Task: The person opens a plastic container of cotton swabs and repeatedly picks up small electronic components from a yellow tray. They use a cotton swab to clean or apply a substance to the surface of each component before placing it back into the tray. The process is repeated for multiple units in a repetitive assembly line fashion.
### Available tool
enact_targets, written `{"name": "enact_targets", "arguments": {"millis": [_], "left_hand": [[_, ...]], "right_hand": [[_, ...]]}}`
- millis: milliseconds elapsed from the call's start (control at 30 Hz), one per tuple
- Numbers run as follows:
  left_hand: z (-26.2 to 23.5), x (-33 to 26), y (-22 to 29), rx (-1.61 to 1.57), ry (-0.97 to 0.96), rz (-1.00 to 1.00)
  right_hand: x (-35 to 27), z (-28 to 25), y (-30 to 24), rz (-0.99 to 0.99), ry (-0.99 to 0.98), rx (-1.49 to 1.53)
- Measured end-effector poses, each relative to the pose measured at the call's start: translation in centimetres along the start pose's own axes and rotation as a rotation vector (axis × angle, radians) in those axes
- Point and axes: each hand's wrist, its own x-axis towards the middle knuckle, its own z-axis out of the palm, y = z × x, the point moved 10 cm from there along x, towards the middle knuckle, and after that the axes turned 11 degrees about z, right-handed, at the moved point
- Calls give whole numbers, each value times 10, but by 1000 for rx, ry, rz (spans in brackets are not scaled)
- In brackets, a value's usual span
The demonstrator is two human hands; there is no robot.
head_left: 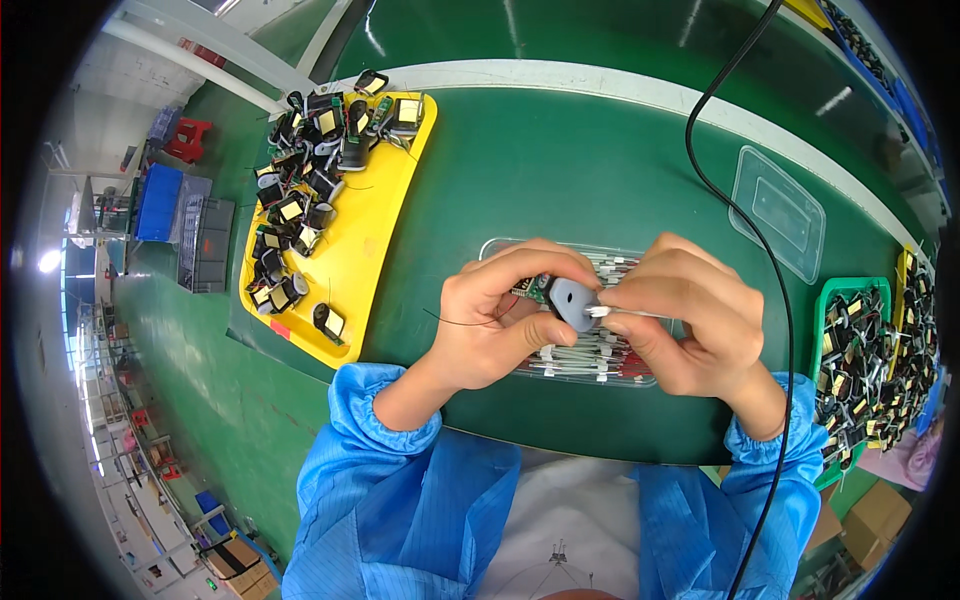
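Between the thumb and fingers of my left hand (500,310) is a small grey plastic housing (570,303) with a dark hole in its face. A green circuit board (532,288) and thin dark and red wires stick out on its left side. My right hand (690,315) pinches a white connector with thin leads (598,311) against the housing's right edge; whether it is seated cannot be made out. Beneath both hands lies a clear plastic box (640,382) filled with bundled white and red wire leads (590,358), partly hidden by my hands.
At the left, a yellow tray (370,265) bears a heap of black-and-grey wired assemblies (310,170). A clear lid (780,212) lies at the back right. A green basket (850,285) with similar parts stands far right. A black cable (745,215) hangs across the right side.
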Motion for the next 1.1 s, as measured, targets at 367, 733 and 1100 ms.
{"name": "enact_targets", "arguments": {"millis": [367, 733, 1100], "left_hand": [[1, 4, 15, 259, -51, 124], [-5, -3, -8, 63, 118, -141], [-9, -3, -6, 164, 127, -61]], "right_hand": [[-1, 4, -7, -39, 2, -166], [3, 0, 19, 232, -38, -63], [-3, 0, 41, 367, -14, 37]]}}
